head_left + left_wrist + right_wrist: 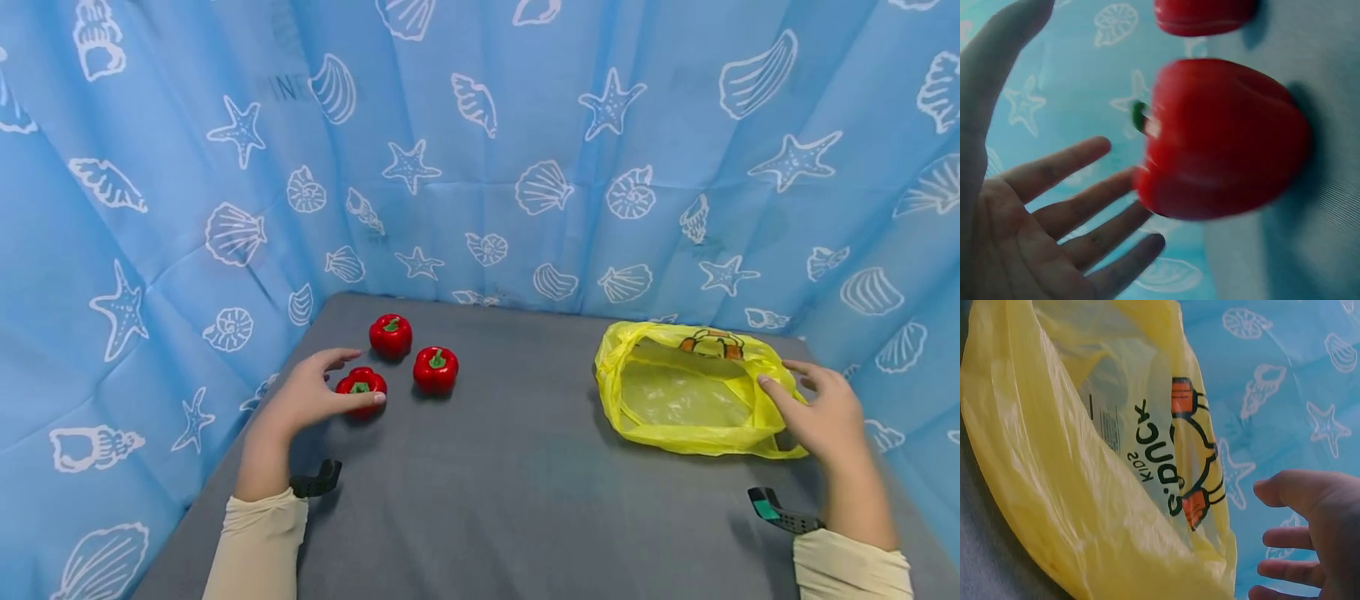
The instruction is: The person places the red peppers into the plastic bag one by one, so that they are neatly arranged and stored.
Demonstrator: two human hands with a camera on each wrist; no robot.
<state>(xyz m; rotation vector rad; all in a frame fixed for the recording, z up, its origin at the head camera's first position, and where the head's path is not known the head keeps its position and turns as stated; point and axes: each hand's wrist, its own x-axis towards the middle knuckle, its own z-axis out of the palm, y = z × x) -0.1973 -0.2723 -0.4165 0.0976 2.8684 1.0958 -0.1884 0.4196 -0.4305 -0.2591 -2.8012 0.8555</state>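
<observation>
My left hand (307,396) is spread around the nearest red bell pepper (361,383), with the thumb passing in front of it. In the left wrist view the fingers (1079,209) are straight and apart, and that pepper (1222,140) stands upright on the table, ungripped. Two more red bell peppers, one at the back (391,336) and one to the right (435,370), stand close by. At the right edge of an open yellow plastic bag (611,375) is my right hand (828,412); the right wrist view shows its fingers (1288,572) loosely extended, apart from the bag.
A grey cloth (510,492) covers the table. Blue curtains (487,150) with white shell and starfish prints enclose the back and both sides. Black bands (318,481) are on both wrists.
</observation>
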